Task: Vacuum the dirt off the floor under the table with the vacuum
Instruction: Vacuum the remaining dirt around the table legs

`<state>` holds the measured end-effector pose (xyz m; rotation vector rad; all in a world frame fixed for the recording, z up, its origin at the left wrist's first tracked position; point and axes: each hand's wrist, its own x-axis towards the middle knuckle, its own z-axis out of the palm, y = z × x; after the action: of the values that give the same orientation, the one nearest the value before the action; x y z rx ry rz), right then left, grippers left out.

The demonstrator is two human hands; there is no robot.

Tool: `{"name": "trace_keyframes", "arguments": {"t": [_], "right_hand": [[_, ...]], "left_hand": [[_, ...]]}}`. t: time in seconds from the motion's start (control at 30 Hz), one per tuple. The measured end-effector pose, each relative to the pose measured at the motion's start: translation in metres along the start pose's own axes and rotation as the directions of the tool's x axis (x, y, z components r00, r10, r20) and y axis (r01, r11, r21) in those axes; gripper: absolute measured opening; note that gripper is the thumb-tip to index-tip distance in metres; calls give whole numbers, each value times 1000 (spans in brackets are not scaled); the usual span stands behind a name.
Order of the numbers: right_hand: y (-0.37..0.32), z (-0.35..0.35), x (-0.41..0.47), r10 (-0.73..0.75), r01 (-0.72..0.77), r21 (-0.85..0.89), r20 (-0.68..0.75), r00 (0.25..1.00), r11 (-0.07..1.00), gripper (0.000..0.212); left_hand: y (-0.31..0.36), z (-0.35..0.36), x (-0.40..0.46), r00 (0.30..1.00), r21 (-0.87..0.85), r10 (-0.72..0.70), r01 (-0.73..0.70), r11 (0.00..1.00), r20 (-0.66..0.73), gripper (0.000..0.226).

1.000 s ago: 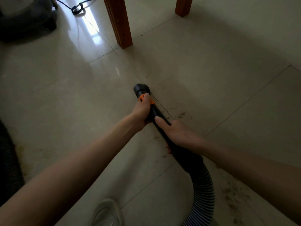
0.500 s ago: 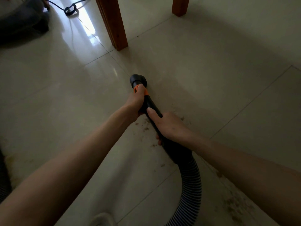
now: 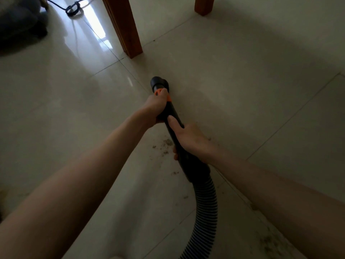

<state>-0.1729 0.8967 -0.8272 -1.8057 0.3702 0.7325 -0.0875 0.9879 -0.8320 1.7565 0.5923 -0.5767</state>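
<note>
You have both hands on the vacuum wand [image 3: 172,116]: your left hand [image 3: 155,107] wraps it by the orange collar [image 3: 158,92], your right hand [image 3: 188,141] clamps it lower, thumb lying along the top. The nozzle [image 3: 158,83] sits past the dirt [image 3: 165,143], which lies under your hands. Draw the nozzle back slowly, mouth low to the tile floor [image 3: 242,90], keeping the ribbed hose [image 3: 207,212] slack.

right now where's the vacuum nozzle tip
Centre of the head view, the nozzle tip sits just past the left hand, short of the nearer table leg.
</note>
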Motion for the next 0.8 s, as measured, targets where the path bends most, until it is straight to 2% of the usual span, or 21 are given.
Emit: {"name": "trace_keyframes", "arguments": {"t": [0.17,0.27,0.57,0.73,0.8], "right_hand": [[16,4,-14,-29,30,-90,14,999,996,63],[28,5,-27,-23,25,-87,29,999,996,61],[51,-5,-54,28,-28,-5,9,1000,1000,60],[64,-19,-69,90,-86,84,-35,995,993,60],[67,-23,-72,84,-76,98,-78,993,992,60]], "left_hand": [[-19,0,-13,1000,-43,-4,5,999,26,31],[-33,5,-23,999,-76,-22,25,997,43,31],[-46,25,-43,995,-75,-33,40,996,96,31],[-54,43,-55,978,-213,-36,81,974,204,24],[-53,51,-59,971,-242,-29,88,966,239,28]]}}
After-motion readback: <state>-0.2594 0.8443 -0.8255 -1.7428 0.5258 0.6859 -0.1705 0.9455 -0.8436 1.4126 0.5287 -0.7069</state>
